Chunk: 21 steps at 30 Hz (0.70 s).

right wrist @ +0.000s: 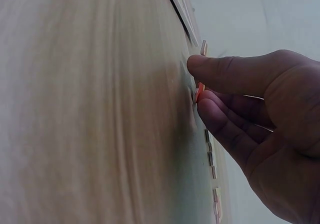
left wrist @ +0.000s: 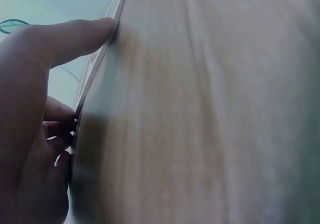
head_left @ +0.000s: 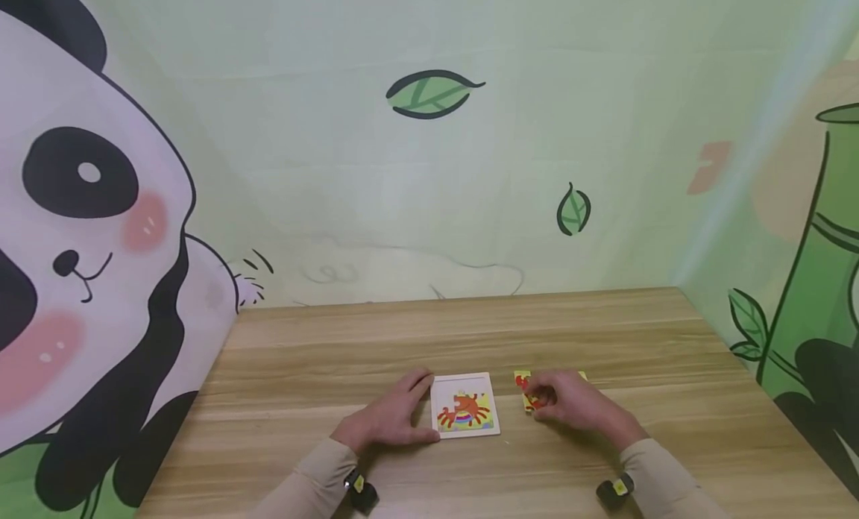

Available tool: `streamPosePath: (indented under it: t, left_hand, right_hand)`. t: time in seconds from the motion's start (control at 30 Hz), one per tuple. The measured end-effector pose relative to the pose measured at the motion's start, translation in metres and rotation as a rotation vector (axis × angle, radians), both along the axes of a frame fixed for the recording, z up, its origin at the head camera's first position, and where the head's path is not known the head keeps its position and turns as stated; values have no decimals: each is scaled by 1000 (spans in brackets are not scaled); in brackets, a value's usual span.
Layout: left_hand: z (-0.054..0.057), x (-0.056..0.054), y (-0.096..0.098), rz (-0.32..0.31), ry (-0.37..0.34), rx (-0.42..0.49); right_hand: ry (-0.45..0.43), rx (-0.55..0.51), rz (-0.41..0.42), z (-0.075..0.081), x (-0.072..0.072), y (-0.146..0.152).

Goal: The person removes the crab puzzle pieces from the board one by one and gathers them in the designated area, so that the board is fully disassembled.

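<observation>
A white-framed jigsaw puzzle tray lies on the table, its lower part filled with a red animal picture and its upper part bare white. My left hand holds the tray by its left side, fingers at the far corner and thumb at the near corner. In the left wrist view the thumb meets the tray's edge. To the right, my right hand pinches a small red-orange puzzle piece between thumb and fingers. Loose yellow and red pieces lie by and under that hand, which partly hides them.
The wood-grain table runs back to a wall cloth printed with leaves. A panda is drawn at left and bamboo at right. More loose pieces stand in a row below the right hand in the right wrist view.
</observation>
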State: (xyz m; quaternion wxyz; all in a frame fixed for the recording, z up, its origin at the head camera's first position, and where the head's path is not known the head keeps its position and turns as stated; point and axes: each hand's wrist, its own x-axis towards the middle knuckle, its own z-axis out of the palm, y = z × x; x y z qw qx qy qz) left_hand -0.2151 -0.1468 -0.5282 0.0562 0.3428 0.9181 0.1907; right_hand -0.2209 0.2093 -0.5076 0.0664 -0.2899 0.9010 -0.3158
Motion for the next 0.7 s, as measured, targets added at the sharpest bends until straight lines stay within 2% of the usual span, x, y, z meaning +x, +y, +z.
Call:
streamPosePath:
  t: [0.2, 0.53, 0.7]
  left_hand:
    - [-2, -1, -1, 3, -4, -7]
    - [-2, -1, 0, 12, -21, -25]
    - [-3, -1, 0, 13, -15, -25]
  right_hand:
    - [1, 9, -1, 0, 0, -1]
    - [106, 84, 88, 4, 0, -3]
    - [127, 122, 103, 7, 0, -5]
